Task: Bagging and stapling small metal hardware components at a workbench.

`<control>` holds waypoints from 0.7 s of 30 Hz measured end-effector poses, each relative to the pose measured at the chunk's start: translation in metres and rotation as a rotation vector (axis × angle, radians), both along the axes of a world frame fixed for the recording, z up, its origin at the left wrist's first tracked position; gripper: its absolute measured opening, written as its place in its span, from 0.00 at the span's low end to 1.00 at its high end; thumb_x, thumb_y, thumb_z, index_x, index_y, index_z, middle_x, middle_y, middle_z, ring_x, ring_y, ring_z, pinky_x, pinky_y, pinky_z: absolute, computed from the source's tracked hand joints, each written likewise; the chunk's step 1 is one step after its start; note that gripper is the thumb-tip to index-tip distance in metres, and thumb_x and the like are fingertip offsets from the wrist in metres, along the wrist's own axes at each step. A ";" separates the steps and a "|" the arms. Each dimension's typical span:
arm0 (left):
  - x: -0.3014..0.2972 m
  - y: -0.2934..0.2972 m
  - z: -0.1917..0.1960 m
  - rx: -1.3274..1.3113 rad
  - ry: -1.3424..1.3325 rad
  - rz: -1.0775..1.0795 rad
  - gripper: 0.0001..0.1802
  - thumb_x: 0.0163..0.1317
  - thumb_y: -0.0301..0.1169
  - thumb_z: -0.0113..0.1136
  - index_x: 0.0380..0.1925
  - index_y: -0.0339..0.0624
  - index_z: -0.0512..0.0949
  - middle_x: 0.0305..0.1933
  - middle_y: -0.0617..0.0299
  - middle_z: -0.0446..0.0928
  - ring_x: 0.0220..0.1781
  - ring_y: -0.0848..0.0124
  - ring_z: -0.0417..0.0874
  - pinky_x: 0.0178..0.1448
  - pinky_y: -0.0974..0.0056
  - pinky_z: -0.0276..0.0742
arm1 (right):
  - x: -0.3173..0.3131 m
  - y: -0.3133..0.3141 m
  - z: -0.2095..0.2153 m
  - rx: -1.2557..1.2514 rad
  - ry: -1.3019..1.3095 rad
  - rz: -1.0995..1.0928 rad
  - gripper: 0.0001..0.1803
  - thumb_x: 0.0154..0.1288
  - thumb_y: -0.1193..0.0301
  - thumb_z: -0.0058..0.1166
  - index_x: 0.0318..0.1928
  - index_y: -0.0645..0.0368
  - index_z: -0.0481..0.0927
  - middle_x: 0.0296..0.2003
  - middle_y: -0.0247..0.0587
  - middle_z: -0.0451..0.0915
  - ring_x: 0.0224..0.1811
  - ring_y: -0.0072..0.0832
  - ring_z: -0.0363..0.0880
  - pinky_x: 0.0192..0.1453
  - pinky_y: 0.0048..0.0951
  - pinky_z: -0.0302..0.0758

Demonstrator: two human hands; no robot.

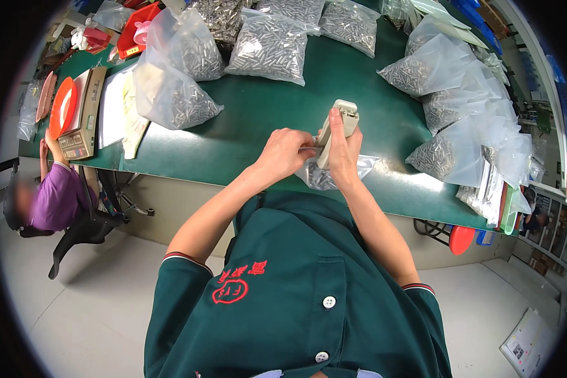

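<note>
My right hand [343,154] is wrapped around a cream hand-held bag sealer [346,106], thumb along its top, held upright over the table's near edge. Close by on its left, my left hand [282,153] is closed, its fingertips pinching the edge of a clear plastic bag [320,179] beside the sealer's jaws. Small metal pieces show through the bag, which lies below both hands against the table edge. My fingers and the sealer hide the bag's upper part, so I cannot see whether the jaws touch it.
Bags of small metal parts [268,50] line the back of the green table [252,113], with more bags [438,154] at the right. A scale [85,126] with an orange-red dish [64,108] stands left, where a seated person in purple [60,198] reaches toward it.
</note>
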State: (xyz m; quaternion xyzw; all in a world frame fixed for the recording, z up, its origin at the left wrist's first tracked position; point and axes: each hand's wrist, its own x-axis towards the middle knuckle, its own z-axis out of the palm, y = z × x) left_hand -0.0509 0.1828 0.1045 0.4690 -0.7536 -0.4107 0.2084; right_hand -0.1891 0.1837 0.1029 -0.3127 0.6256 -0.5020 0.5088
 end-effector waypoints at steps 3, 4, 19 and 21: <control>0.005 0.001 0.005 0.106 0.055 0.089 0.12 0.48 0.25 0.61 0.33 0.33 0.73 0.24 0.48 0.78 0.30 0.53 0.80 0.36 0.56 0.72 | 0.005 -0.001 -0.002 -0.017 0.080 0.002 0.24 0.62 0.50 0.54 0.37 0.63 0.75 0.27 0.34 0.75 0.30 0.21 0.72 0.34 0.25 0.70; 0.008 0.000 0.003 0.108 0.110 0.071 0.15 0.48 0.24 0.61 0.36 0.34 0.71 0.24 0.49 0.79 0.30 0.53 0.80 0.36 0.56 0.72 | 0.006 -0.002 -0.001 -0.020 0.082 0.005 0.24 0.62 0.50 0.54 0.37 0.63 0.75 0.27 0.34 0.75 0.30 0.21 0.72 0.34 0.25 0.70; 0.024 0.011 -0.003 0.070 0.091 0.146 0.11 0.51 0.23 0.59 0.35 0.34 0.73 0.24 0.52 0.80 0.26 0.59 0.80 0.33 0.60 0.74 | 0.018 -0.004 -0.008 -0.101 0.002 -0.055 0.19 0.66 0.55 0.50 0.31 0.61 0.72 0.20 0.34 0.72 0.19 0.21 0.72 0.21 0.25 0.70; 0.028 0.014 -0.007 0.088 0.116 0.181 0.09 0.51 0.23 0.59 0.34 0.33 0.75 0.24 0.52 0.79 0.25 0.62 0.80 0.33 0.62 0.74 | 0.017 -0.005 -0.008 -0.075 0.021 -0.054 0.24 0.63 0.49 0.49 0.31 0.60 0.70 0.20 0.39 0.73 0.17 0.27 0.73 0.21 0.28 0.72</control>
